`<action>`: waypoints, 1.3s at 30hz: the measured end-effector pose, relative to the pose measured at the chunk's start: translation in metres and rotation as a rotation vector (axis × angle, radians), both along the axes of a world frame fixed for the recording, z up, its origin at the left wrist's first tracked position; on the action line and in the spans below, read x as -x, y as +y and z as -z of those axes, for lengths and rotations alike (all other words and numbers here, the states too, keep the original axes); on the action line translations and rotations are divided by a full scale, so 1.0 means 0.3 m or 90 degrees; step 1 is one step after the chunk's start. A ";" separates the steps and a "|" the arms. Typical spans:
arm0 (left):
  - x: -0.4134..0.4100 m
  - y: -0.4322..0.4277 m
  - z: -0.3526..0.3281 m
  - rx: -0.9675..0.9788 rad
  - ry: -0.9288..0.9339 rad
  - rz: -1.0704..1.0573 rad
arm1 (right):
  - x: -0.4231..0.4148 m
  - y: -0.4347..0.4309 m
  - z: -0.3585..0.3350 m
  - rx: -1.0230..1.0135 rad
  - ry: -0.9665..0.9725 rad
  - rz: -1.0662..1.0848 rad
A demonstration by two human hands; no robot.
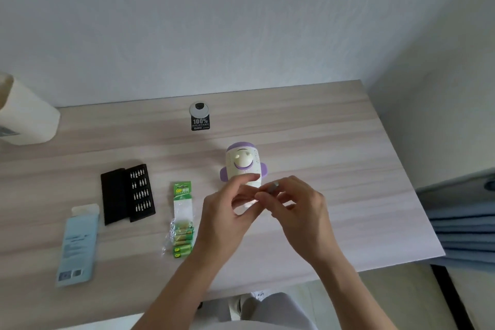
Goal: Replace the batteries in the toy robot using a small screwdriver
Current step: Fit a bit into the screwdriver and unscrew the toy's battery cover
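Pale wood-grain desk (pixel 321 128) against white wall (pixel 241 21) (blue fabric (pixel 466 222), perhaps bedding, right).

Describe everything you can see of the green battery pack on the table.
The battery pack lies flat on the wooden table, between the black bit case and the left hand. Its top is a green card with a printed logo, then a white panel, then crumpled clear plastic holding green and yellow batteries laid crosswise. The left wrist passes close beside it; whether they touch is unclear.
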State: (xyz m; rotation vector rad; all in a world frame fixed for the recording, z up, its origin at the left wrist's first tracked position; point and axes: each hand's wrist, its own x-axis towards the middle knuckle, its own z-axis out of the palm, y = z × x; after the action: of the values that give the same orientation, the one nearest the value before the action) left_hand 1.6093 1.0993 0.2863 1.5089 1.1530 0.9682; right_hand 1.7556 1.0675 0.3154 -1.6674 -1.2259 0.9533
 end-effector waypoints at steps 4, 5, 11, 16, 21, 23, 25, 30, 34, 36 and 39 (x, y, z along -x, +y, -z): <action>0.051 0.064 0.051 -0.025 0.066 0.006 | -0.015 0.040 0.025 0.019 0.063 0.084; 0.070 0.083 0.067 -0.029 0.074 -0.003 | -0.017 0.050 0.034 0.019 0.075 0.101; 0.138 0.201 0.217 -0.084 0.142 0.020 | 0.010 0.101 0.125 -0.041 0.092 0.176; 0.120 0.290 0.318 -0.131 0.151 0.078 | 0.049 0.141 0.231 -0.097 0.082 0.229; 0.107 0.311 0.365 -0.168 0.126 0.113 | 0.092 0.150 0.304 -0.143 0.114 0.258; 0.098 0.306 0.362 -0.185 0.098 0.127 | 0.101 0.150 0.322 -0.160 0.109 0.264; 0.088 0.299 0.358 -0.190 0.077 0.135 | 0.106 0.149 0.333 -0.175 0.089 0.267; 0.090 0.300 0.381 -0.180 0.073 0.129 | 0.121 0.139 0.365 -0.193 0.019 0.254; 0.095 0.302 0.391 -0.166 0.083 0.131 | 0.130 0.134 0.381 -0.205 0.014 0.270; 0.095 0.302 0.389 -0.159 0.082 0.132 | 0.134 0.137 0.377 -0.211 0.016 0.277; 0.091 0.302 0.389 -0.151 0.079 0.127 | 0.139 0.140 0.372 -0.214 0.023 0.284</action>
State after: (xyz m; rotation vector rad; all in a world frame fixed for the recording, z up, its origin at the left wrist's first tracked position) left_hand 1.5820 1.1899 0.1695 1.8595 0.9752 0.9082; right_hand 1.7140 1.1094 0.2038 -1.5515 -0.8768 0.4712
